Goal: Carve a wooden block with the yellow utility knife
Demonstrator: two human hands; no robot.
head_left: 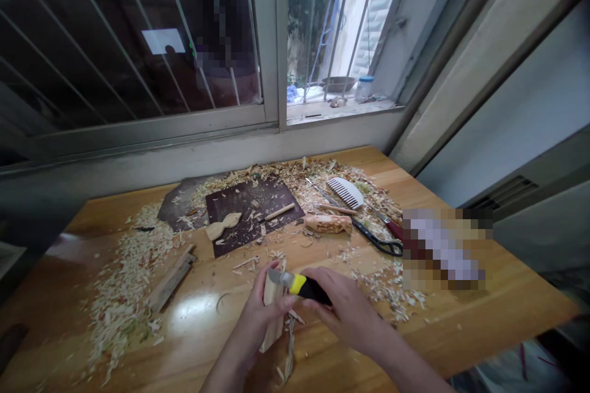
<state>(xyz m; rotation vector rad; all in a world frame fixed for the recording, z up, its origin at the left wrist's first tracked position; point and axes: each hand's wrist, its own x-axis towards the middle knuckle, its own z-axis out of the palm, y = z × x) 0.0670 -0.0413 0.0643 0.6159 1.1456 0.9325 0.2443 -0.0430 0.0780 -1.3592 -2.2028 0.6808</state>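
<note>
A person's left hand [259, 306] gripped a wooden block [271, 334] as the right hand [342, 299] held a yellow-and-black knife [300, 286] at its upper end, above a table [483, 319] strewn with shavings [124, 285].

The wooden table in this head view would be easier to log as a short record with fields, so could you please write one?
Left hand: grips a pale wood block
Right hand: holds a yellow-and-black knife, its blade over the block's upper end
Dark mat: carved wood piece across its left edge
Right of the mat: white comb, black-handled tool
Loose material: pale shavings scattered over the wooden table
</note>
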